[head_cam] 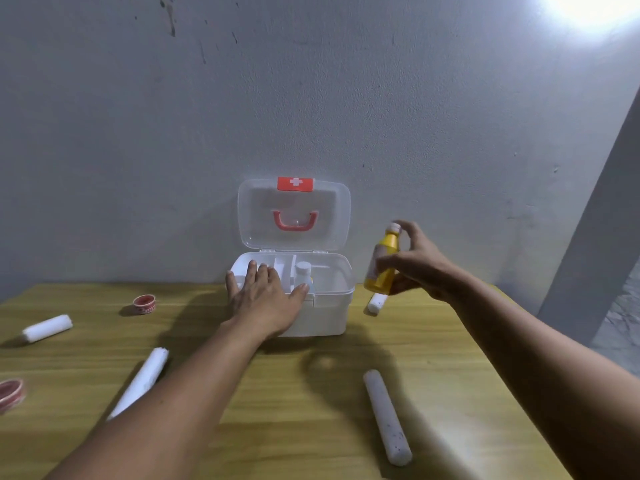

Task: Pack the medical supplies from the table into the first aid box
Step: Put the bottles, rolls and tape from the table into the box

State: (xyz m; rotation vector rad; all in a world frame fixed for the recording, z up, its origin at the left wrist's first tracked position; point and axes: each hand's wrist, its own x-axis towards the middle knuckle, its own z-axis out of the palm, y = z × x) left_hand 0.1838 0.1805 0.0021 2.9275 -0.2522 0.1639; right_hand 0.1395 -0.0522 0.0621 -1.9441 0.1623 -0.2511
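Currently the first aid box [322,306] sits on the bench [277,393] against the wall [242,98], lid [294,213] swung up and back, red handle [295,221] and red cross tab [295,183] showing. Left hand [266,296] lies flat, fingers spread, on the box's front-left rim and inner tray; holding nothing. White bottle [303,273] stands upright inside the box, just beside the left thumb. Right hand [415,268] is closed around a yellow bottle [382,265], held in the air just right of the box, roughly upright, tilted slightly; index finger rests on its cap. Small white roll [376,302] on the bench below that bottle, near the box's right corner. Still on the bench: long white roll [387,417] front right, another long white roll [142,379] partly under the left forearm, short white roll [46,328] far left, red tape spool [144,304] left of the box, second red tape spool [10,393] at the left edge.
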